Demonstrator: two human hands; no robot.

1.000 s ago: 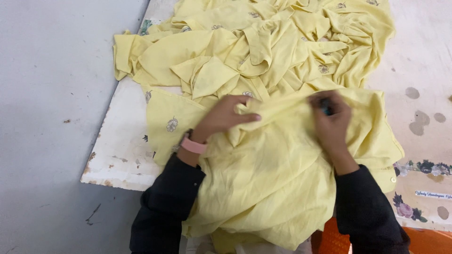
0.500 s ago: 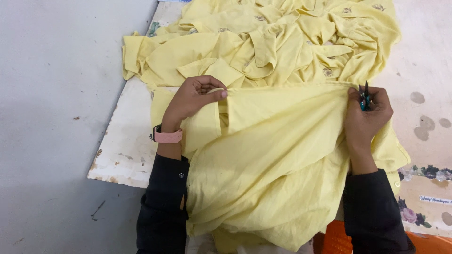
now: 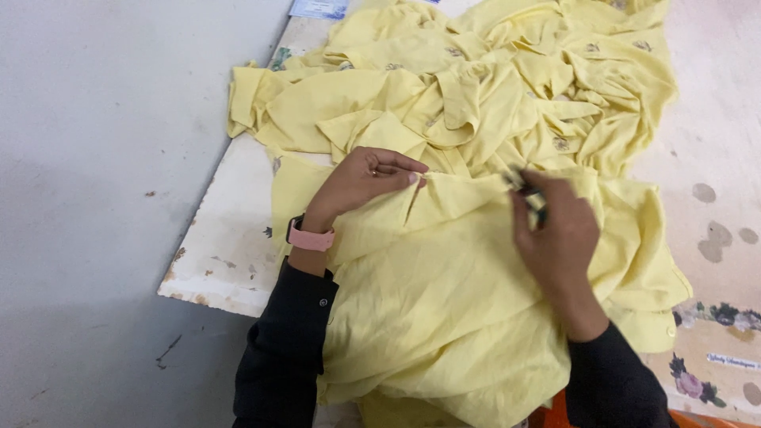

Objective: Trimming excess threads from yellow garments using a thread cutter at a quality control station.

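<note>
A pale yellow shirt (image 3: 444,301) lies spread over the near edge of a worn white table (image 3: 226,254) and hangs toward me. My left hand (image 3: 361,182), with a ring and a pink watch at the wrist, pinches the shirt's upper edge between fingertips. My right hand (image 3: 559,238) rests on the same edge a little to the right and grips a small dark thread cutter (image 3: 527,190) whose tip touches the cloth. Both arms wear black sleeves.
A heap of several more yellow shirts (image 3: 476,87) covers the far half of the table. Grey floor (image 3: 103,158) lies to the left. The table's right part shows stains and small flower prints (image 3: 717,313). Something orange (image 3: 555,416) shows below the shirt.
My right hand has moved left along the shirt's edge toward my left hand. The camera has shifted, so the shirt heap sits farther right in view.
</note>
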